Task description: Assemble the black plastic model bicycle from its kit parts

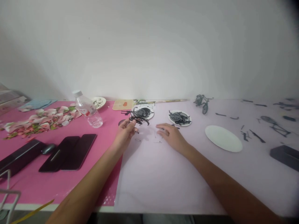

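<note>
My left hand (126,132) pinches a black model bicycle frame (140,120) with thin arms reaching out to both sides. Behind it, partly covered, stands a white plate (152,115) heaped with black spoked wheels. Over the pale sheet hovers my right hand (169,135), thumb and index finger apart, with nothing I can make out between them. Close to its fingertips lie tiny thin metal pins (158,142), and another small pin (137,140) rests below my left hand. Beyond the right hand sits a second plate (189,123) of black wheels and parts.
An assembled model bicycle (202,102) stands against the wall. An upturned or bare white plate (223,138) and scattered black parts (257,136) lie to the right. Leftward are a water bottle (88,110), dark phones (78,152), a black case (22,155) and artificial petals (49,119).
</note>
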The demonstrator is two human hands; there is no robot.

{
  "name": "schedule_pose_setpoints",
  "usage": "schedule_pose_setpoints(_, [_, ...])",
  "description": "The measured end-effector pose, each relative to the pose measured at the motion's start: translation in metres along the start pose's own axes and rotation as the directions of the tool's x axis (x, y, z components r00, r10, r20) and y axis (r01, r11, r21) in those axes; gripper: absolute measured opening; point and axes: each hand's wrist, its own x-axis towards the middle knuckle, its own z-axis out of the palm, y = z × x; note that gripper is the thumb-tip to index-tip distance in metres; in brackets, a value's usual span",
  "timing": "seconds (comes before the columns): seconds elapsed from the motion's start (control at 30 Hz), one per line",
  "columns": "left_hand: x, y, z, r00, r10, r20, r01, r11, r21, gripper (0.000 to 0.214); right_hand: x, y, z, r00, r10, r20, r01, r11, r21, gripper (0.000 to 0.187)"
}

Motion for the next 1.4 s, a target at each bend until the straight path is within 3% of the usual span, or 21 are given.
schedule_pose_setpoints(0.17, [0.005, 0.000, -0.005, 1.000, -0.027, -0.005, 0.027, 0.998, -0.056, 0.046, 0.008, 0.013, -0.024, 0.953, 0.008, -0.301, -0.023, 0.999, -0.047, 0.027])
schedule_pose_setpoints(0.3, [0.008, 0.000, -0.009, 1.000, -0.020, 0.009, 0.021, 0.997, -0.073, 0.040, 0.013, 0.027, -0.030, 0.914, 0.070, -0.399, -0.063, 0.998, 0.033, 0.025])
schedule_pose_setpoints(0.43, [0.008, 0.003, -0.011, 1.000, -0.014, 0.020, 0.016, 0.994, -0.107, 0.034, 0.014, 0.033, -0.033, 0.913, 0.101, -0.395, -0.090, 0.995, 0.045, 0.020])
schedule_pose_setpoints(0.53, [0.010, 0.007, -0.013, 0.999, -0.002, 0.042, 0.008, 0.991, -0.136, 0.032, 0.014, 0.033, -0.037, 0.906, 0.108, -0.409, -0.114, 0.993, 0.008, 0.028])
schedule_pose_setpoints(0.67, [0.014, 0.017, -0.019, 0.997, 0.028, 0.072, -0.014, 0.981, -0.191, 0.033, 0.014, 0.033, -0.038, 0.901, 0.040, -0.431, -0.080, 0.994, -0.074, 0.030])
schedule_pose_setpoints(0.87, [0.024, 0.041, -0.033, 0.991, 0.121, -0.054, -0.128, 0.979, -0.161, 0.032, 0.013, 0.026, -0.030, 0.911, -0.008, -0.412, -0.043, 0.992, -0.115, 0.027])
schedule_pose_setpoints(1.0, [0.029, 0.047, -0.040, 0.972, 0.173, -0.162, -0.195, 0.972, -0.131, 0.043, 0.011, 0.021, -0.024, 0.934, -0.010, -0.356, -0.032, 0.993, -0.111, 0.027])
schedule_pose_setpoints(1.2, [0.034, 0.037, -0.044, 0.928, 0.329, -0.177, -0.312, 0.943, 0.118, 0.050, 0.009, 0.022, -0.017, 0.954, -0.003, -0.298, -0.026, 0.995, -0.093, 0.032])
schedule_pose_setpoints(1.3, [0.032, 0.033, -0.043, 0.876, 0.451, -0.170, -0.390, 0.871, 0.298, 0.050, 0.009, 0.024, -0.015, 0.954, 0.002, -0.301, -0.032, 0.995, -0.094, 0.030])
schedule_pose_setpoints(1.4, [0.030, 0.032, -0.041, 0.834, 0.545, -0.085, -0.456, 0.768, 0.450, 0.045, 0.009, 0.025, -0.014, 0.956, 0.002, -0.295, -0.031, 0.995, -0.094, 0.029])
